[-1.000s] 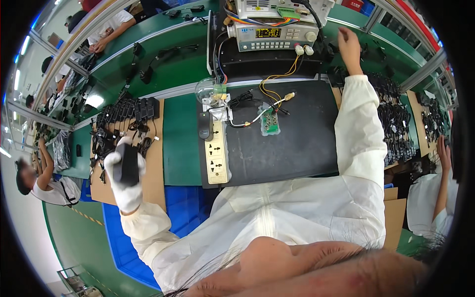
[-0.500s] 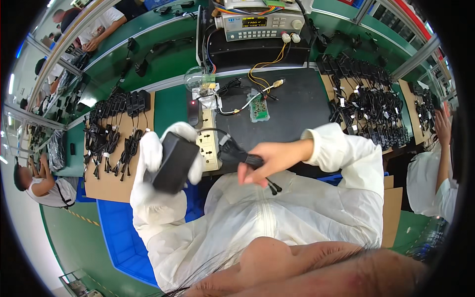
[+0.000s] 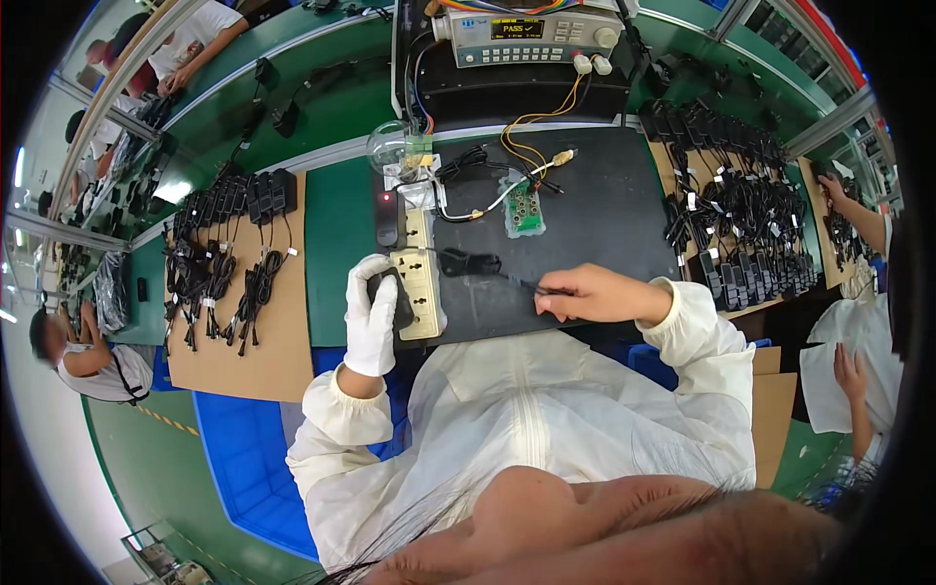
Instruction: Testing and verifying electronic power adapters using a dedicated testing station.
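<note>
My left hand (image 3: 371, 310), in a white glove, is closed around a black power adapter (image 3: 402, 304) at the left side of a cream power strip (image 3: 419, 283). Whether the adapter's pins sit in a socket is hidden. The adapter's bundled black cable (image 3: 470, 262) lies across the strip toward the right. My bare right hand (image 3: 595, 295) pinches that cable near its end, low over the black mat (image 3: 604, 224). A green circuit board (image 3: 525, 207) lies on the mat, beyond my right hand. Next to it runs a white lead with a yellowish connector (image 3: 563, 158).
A test instrument (image 3: 531, 39) with a lit screen stands at the back. Cardboard sheets with many black adapters lie left (image 3: 255, 348) and right (image 3: 746, 310). A glass bulb (image 3: 390, 148) stands behind the strip. A blue bin (image 3: 239, 468) is at lower left. Other people work on both sides.
My left hand has turned the adapter and brought it to the power strip. My right hand has moved right and away from me, now holding the cable nearer its end, with the bundle outside my grip.
</note>
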The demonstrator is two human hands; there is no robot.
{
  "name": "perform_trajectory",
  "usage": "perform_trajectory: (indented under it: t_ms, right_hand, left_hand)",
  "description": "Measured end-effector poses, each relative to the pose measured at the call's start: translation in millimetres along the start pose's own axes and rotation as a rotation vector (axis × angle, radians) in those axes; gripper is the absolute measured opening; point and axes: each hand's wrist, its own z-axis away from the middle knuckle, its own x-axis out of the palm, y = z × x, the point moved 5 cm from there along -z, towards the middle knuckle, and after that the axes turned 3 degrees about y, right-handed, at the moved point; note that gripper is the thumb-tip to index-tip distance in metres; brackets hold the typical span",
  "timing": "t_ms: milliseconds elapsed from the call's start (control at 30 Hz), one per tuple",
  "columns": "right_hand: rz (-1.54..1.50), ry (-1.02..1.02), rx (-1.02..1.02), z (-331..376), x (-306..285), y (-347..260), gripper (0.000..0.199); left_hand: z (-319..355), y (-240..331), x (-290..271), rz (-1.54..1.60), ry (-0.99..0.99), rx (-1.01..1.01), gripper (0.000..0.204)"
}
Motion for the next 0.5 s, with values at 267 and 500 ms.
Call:
perform_trajectory:
  t_ms: [267,500]
  right_hand:
    - [0.866,0.472,-0.352,2.2,-25.5,-7.1,0.015]
    - [0.819,0.822,-0.420,-15.1,-53.9,-5.5,0.018]
  left_hand:
    - [-23.8,23.8,3.3,-0.285,-0.220,0.115,0.017]
    - [-23.6,18.7,19.2,-0.413,-0.171,0.324,0.018]
